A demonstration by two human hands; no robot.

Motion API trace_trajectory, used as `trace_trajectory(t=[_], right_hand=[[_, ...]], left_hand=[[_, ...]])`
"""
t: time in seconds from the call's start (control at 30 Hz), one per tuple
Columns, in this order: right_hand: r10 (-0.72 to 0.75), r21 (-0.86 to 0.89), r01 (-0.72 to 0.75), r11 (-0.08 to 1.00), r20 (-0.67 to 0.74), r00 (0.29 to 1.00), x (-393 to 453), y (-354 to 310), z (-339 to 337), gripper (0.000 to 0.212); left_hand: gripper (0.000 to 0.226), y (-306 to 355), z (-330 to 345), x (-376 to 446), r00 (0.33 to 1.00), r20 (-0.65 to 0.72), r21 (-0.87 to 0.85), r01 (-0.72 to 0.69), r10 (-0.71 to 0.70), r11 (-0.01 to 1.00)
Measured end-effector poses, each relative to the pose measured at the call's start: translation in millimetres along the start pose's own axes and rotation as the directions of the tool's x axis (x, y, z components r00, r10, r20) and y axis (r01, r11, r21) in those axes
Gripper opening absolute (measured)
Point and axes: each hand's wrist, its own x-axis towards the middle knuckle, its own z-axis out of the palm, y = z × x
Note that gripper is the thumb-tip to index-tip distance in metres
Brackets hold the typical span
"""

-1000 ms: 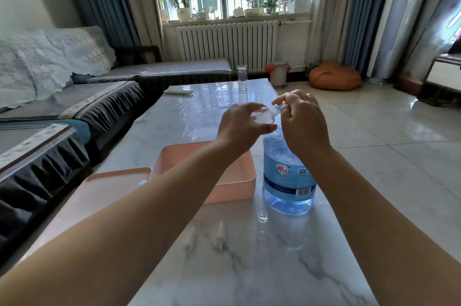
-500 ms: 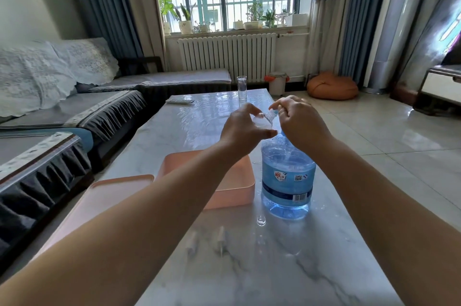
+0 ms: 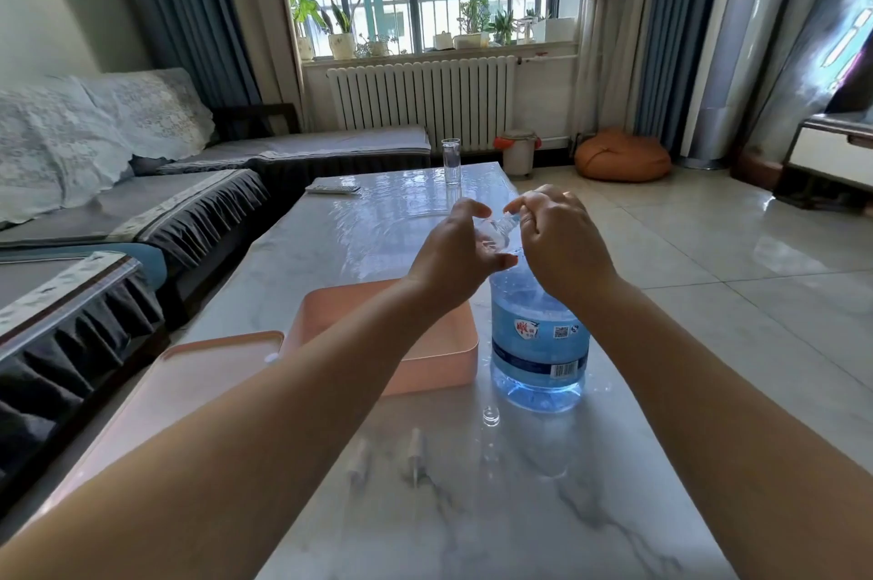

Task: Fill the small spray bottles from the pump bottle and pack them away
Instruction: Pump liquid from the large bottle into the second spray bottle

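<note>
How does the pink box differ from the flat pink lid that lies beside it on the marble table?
The deep pink plastic box has tall walls, while the flat pink plastic lid is shallow, with only a low rim. The box stands next to the large blue water bottle; the lid lies further left, toward the sofa. The left forearm crosses over the box, not the lid. Both share the same pink colour and rounded corners.

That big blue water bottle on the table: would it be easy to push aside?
Probably not: the blue bottle looks nearly full, so likely heavy. Its wide base suggests it would slide rather than tip. The glossy marble table looks wet nearby, perhaps slippery.
</note>
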Motion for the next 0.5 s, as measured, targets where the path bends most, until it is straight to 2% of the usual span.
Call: trace_trajectory(t=[0.13,0.2,0.33,0.4,0.5], right_hand=[[0.011,0.02,-0.014,1.0,0.126,0.992,13,-2,-14,0.034],[0.005,0.027,-0.009,1.0,0.142,0.99,17,-1,-18,0.034],[-0.033,0.025,0.033,0.999,-0.019,0.999,9,2,-7,0.031],[-0.033,0.006,0.034,0.999,-0.095,0.995,3,0,2,0.029],[-0.02,-0.015,0.018,1.0,-0.119,0.993,-4,1,10,0.028]], left_hand=[[0.05,5,-6,0,0.999,0.038,-0.015,-0.024,0.025,1.0],[0.042,7,-6,0,0.999,0.039,-0.048,-0.027,0.029,0.998],[0.038,2,0,3,1.0,0.008,-0.12,-0.013,0.014,0.993],[0.04,-3,3,3,0.999,-0.024,-0.087,-0.031,0.029,0.996],[0.041,-8,6,2,0.998,-0.053,-0.021,-0.041,0.04,0.999]])
